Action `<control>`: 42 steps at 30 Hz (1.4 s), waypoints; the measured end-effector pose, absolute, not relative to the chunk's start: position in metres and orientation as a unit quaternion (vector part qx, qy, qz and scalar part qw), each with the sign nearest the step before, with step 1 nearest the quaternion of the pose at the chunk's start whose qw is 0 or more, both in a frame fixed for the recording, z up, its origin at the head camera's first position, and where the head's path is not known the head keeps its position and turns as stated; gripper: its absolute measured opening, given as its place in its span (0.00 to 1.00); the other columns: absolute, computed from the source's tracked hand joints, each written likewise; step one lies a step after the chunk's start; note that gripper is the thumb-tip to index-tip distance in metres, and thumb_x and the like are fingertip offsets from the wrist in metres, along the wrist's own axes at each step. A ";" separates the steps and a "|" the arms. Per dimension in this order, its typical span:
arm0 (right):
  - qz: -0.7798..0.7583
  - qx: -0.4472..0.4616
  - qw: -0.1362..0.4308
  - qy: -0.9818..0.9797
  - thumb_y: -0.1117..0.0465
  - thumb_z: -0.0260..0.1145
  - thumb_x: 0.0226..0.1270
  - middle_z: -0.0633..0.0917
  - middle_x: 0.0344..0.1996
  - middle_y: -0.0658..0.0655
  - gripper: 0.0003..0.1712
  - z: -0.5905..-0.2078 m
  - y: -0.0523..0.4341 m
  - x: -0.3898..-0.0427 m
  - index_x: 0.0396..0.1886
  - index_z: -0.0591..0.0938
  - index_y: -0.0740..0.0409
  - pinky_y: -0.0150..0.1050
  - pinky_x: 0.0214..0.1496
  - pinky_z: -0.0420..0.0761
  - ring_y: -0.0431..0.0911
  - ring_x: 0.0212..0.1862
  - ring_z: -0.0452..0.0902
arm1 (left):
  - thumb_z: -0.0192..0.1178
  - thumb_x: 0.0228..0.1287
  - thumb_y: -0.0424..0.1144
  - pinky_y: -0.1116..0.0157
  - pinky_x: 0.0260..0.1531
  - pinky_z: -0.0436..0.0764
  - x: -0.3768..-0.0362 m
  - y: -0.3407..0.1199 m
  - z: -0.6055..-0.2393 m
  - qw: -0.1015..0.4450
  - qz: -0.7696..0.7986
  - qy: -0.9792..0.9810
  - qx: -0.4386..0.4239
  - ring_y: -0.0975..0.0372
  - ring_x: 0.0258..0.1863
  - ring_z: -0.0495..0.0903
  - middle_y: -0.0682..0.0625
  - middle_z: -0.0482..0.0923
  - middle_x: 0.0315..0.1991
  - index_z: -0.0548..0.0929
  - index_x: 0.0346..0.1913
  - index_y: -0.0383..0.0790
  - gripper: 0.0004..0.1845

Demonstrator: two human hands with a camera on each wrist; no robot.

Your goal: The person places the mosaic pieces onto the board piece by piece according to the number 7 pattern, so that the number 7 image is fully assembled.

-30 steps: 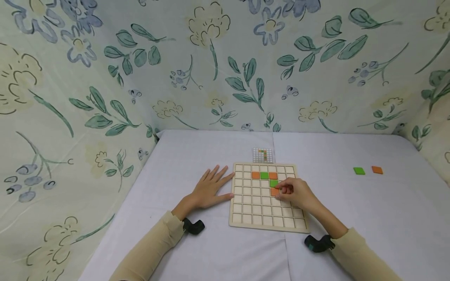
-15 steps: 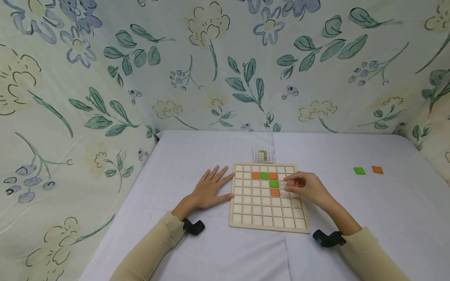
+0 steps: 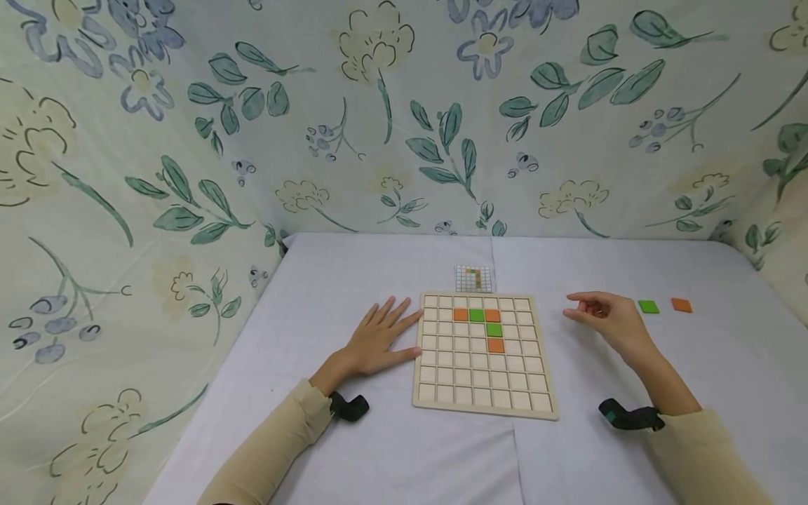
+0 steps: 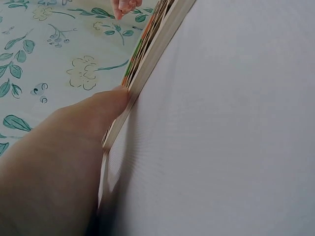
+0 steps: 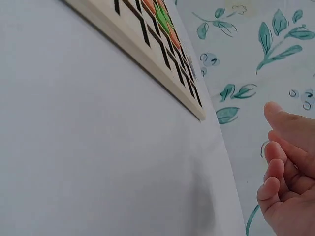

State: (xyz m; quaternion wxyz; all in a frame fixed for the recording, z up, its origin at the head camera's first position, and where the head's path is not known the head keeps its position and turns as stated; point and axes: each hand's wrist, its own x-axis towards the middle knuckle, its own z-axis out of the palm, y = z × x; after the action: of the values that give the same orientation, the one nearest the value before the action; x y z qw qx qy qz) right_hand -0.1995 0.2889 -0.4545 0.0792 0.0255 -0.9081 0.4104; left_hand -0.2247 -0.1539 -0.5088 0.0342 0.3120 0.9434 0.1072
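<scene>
We see a pale wooden grid board lying flat in the lower middle of the head view, on a surface draped in white cloth. The board is cut into rows of small square cells, most of them bare wood. Five cells are filled: an orange tile, a green tile and another orange tile sit side by side in the second row from the far edge, a second green tile lies directly below the last of these, and a third orange tile below that.

Our left hand lies flat on the cloth at the board's left edge, fingers straight and spread; its grip is wide and holds nothing. In the left wrist view the thumb presses against the board's side.

Our right hand hovers to the right of the board, clear of it, in the right middle of the frame. Its fingers are loosely curled with the thumb forward; the grip is relaxed and holds nothing. Just beyond its fingertips a loose green tile lies on the cloth, and a loose orange tile near it to the right.

A small pattern card lies just past the board's far edge.
</scene>
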 end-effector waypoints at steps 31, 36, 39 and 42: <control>0.492 -0.286 0.116 -0.814 0.51 0.77 0.58 0.74 0.27 0.37 0.24 -0.467 0.383 -0.208 0.50 0.85 0.59 0.22 0.26 0.70 0.36 0.34 0.65 | 0.38 0.68 0.75 0.45 0.73 0.36 -0.224 -0.154 -0.504 0.027 0.118 0.940 0.319 0.49 0.79 0.35 0.50 0.39 0.81 0.48 0.81 0.59 0.44; 0.531 -0.311 0.104 -0.782 0.53 0.79 0.55 0.73 0.32 0.36 0.09 -0.471 0.387 -0.207 0.27 0.84 0.40 0.20 0.30 0.69 0.32 0.36 0.65 | 0.35 0.67 0.76 0.46 0.73 0.35 -0.223 -0.154 -0.505 0.034 0.115 0.941 0.316 0.50 0.79 0.34 0.51 0.38 0.81 0.46 0.81 0.62 0.44; 0.550 -0.319 0.100 -0.765 0.55 0.80 0.54 0.71 0.36 0.35 0.10 -0.473 0.390 -0.207 0.22 0.85 0.38 0.17 0.34 0.68 0.29 0.38 0.64 | 0.34 0.67 0.77 0.47 0.73 0.34 -0.223 -0.154 -0.505 0.037 0.111 0.942 0.314 0.51 0.79 0.33 0.52 0.37 0.81 0.45 0.81 0.62 0.44; 0.546 -0.322 0.101 -0.767 0.55 0.80 0.53 0.70 0.37 0.34 0.11 -0.475 0.392 -0.208 0.20 0.85 0.37 0.18 0.36 0.67 0.29 0.38 0.63 | 0.35 0.67 0.76 0.46 0.73 0.34 -0.223 -0.153 -0.505 0.034 0.113 0.942 0.315 0.50 0.79 0.33 0.51 0.38 0.81 0.45 0.81 0.62 0.44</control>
State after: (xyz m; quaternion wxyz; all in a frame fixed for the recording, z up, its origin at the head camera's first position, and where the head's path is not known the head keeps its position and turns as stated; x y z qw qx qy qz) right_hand -0.2082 0.3919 -0.4748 0.1008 -0.3222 -0.7668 0.5459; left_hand -0.2233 -0.1532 -0.5050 0.0345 0.3150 0.9417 0.1132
